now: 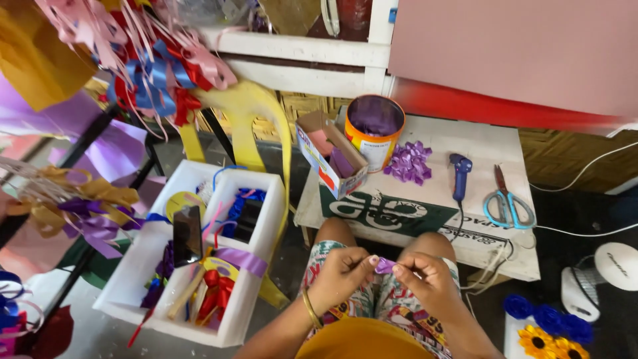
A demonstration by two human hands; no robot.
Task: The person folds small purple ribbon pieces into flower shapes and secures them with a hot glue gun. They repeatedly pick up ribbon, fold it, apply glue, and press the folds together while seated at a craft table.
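Both the left hand (342, 272) and right hand (425, 278) pinch a small purple ribbon piece (385, 266) over the lap. At twelve o'clock, one finished purple bow (408, 161) lies on the low table (492, 199); at one o'clock, a glue gun (460, 174) and scissors (508, 203) lie untouched, so this piece seems only begun.

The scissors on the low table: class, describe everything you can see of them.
The scissors have light blue loop handles and dark, reddish-brown blades that look metal. They lie flat and shut on the pale table top, near its right edge, blades pointing away from the person and handles toward them. A blue glue gun lies to their left, apart. Neither hand touches them.
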